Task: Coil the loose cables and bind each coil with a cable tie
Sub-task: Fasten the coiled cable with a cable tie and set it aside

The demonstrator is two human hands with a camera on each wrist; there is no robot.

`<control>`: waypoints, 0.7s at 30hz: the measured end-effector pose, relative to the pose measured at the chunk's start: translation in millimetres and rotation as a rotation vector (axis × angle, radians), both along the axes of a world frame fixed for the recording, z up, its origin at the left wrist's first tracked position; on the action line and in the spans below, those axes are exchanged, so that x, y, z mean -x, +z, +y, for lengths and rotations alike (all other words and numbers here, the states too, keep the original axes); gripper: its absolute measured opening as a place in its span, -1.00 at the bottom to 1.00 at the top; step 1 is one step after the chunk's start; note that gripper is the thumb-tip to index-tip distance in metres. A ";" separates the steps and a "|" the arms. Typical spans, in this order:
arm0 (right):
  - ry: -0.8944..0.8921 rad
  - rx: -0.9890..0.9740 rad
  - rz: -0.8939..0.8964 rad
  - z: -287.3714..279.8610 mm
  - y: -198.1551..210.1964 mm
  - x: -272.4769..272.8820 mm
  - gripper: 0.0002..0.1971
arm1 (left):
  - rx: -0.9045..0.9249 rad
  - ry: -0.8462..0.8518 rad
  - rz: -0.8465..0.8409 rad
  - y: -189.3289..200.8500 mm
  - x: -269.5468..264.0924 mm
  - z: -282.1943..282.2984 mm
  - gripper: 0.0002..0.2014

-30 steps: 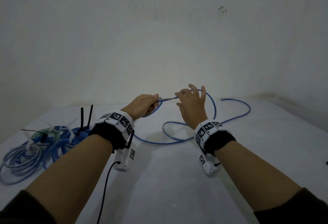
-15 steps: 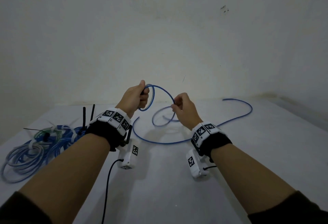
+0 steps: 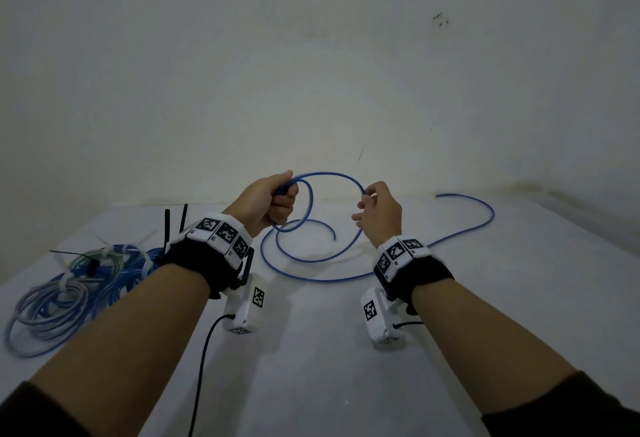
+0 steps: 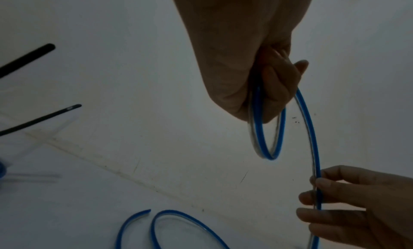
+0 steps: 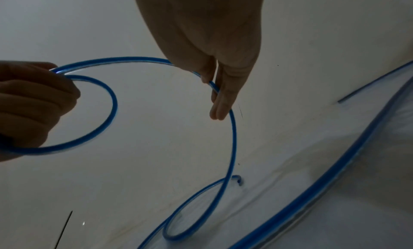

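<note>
Cable (image 3: pixel 330 174), blue, arcs between both hands; left hand (image 3: pixel 266 201) fists the first small loop, right hand (image 3: pixel 379 213) pinches the arc. Remainder trails on surface (image 3: pixel 311 350) right of the left hand. Risk: springy loop unwinds if the fist slackens; tail may snag.

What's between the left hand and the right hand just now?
An arc of the blue cable spans from the left hand to the right hand; a small loop hangs from the left grip. Clearest in the head view.
</note>
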State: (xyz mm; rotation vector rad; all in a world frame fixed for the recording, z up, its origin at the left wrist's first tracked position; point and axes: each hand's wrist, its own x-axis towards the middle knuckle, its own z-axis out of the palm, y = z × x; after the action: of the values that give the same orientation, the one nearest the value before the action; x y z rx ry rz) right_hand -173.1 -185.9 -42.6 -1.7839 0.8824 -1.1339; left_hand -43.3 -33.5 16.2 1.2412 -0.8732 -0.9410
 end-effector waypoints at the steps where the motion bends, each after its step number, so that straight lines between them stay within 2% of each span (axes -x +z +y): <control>1: -0.018 0.054 0.012 -0.2 -0.2 -0.3 -0.86 | 0.002 -0.026 0.005 0.2 -0.2 0.8 -0.60; 4: -0.010 0.151 0.052 0.0 0.2 0.0 -0.87 | 0.075 -0.049 0.061 2.7 -0.1 3.0 -0.61; 7: 0.013 0.195 0.178 1.7 -1.8 1.3 -0.86 | 0.172 -0.061 0.172 5.5 1.5 2.3 -0.59; 9: 0.011 0.158 0.296 -0.6 -8.5 0.5 -0.88 | 0.240 -0.066 0.258 7.4 0.8 1.3 -0.54; 11: -0.006 0.023 0.352 -4.7 -13.5 3.8 -0.92 | 0.305 -0.047 0.337 10.6 -2.0 0.9 -0.50; 13: 0.020 -0.130 0.291 -3.5 -14.3 9.4 -0.91 | 0.341 -0.004 0.357 13.7 -5.5 1.5 -0.54; 16: 0.149 -0.322 0.127 3.8 -11.6 10.9 -0.89 | 0.337 0.037 0.334 15.0 -8.2 2.2 -0.56; 21: 0.281 -0.457 -0.078 13.0 -6.5 -2.4 -0.82 | 0.303 0.027 0.294 13.1 -1.0 -0.8 -0.56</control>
State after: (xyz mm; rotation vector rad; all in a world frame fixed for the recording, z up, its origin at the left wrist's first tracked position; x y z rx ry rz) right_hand -170.7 -172.9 -49.1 -1.4213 0.7444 -0.7441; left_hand -42.2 -34.3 29.3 0.8292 -0.7308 -0.9045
